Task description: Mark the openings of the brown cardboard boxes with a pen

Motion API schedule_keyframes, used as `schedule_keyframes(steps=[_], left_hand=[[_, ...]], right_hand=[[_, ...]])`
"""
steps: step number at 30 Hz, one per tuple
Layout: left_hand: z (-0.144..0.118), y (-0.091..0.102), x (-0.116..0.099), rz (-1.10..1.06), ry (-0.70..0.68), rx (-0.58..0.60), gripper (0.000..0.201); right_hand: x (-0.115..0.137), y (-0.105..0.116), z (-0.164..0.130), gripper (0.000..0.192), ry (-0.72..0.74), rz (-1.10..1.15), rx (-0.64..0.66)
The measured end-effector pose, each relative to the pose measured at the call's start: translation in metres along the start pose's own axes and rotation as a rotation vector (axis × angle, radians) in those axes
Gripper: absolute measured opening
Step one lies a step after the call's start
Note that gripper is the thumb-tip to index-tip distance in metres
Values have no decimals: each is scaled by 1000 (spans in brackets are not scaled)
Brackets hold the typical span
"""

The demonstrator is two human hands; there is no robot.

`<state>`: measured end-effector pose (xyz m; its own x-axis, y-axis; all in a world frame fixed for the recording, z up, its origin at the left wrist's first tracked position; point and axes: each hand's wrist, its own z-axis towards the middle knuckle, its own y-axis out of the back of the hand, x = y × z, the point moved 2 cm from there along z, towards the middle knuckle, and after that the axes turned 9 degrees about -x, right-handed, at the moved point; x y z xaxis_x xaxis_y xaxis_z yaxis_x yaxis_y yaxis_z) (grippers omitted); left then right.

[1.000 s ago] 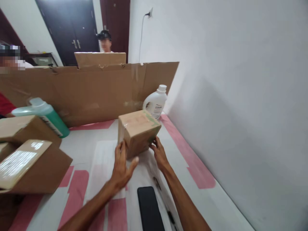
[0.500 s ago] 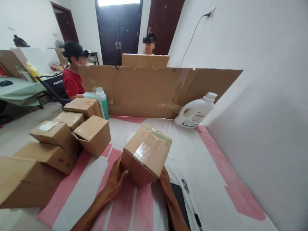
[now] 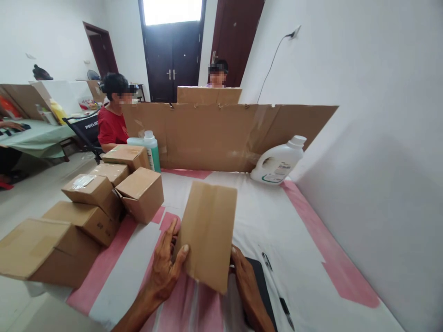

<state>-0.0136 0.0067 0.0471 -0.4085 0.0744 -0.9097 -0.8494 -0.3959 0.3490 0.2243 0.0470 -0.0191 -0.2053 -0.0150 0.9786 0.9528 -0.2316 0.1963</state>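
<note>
A brown cardboard box [image 3: 209, 235] is held between my two hands over the pink and white tablecloth, one broad plain face turned up toward me. My left hand [image 3: 166, 263] grips its left side, thumb lying on the near face and fingers along the edge. On the right edge, my right hand [image 3: 244, 272] closes around the box; some of its fingers are hidden behind the cardboard. Partly under my right forearm lies a flat black object [image 3: 258, 276], with a black and white pen-like stick [image 3: 277, 288] beside it.
Several closed cardboard boxes [image 3: 83, 221] cluster at the table's left. A bottle of green liquid [image 3: 152, 152] stands behind them. A white jug [image 3: 278, 161] is at the back right, before a cardboard partition [image 3: 207, 136]. A wall borders the right. A person in red [image 3: 112, 124] sits beyond.
The box has been turned in my hands: its taped face showed before, and a plain face shows now. The camera view has shifted slightly.
</note>
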Motion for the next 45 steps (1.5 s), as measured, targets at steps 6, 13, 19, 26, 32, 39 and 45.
schedule_keyframes(steps=[6,13,19,26,32,39,45], left_hand=[[8,4,-14,35,-217,126,53],[30,21,-49,29,-394,126,60],[58,13,-59,55,-429,17,49],[71,2,-58,-156,-299,154,56],[42,-11,-87,-219,-332,365,58],[8,-14,-90,-114,-331,246,59],[12,-4,-87,-111,-190,72,40]], right_hand=[[6,4,-22,81,-184,71,-5],[49,33,-43,67,-32,41,-1],[83,42,-31,45,88,-33,-81],[101,44,-36,45,174,-249,16],[140,49,-20,69,326,-338,-303],[175,19,-21,68,392,-488,-403],[191,-2,-31,66,305,-486,-364]])
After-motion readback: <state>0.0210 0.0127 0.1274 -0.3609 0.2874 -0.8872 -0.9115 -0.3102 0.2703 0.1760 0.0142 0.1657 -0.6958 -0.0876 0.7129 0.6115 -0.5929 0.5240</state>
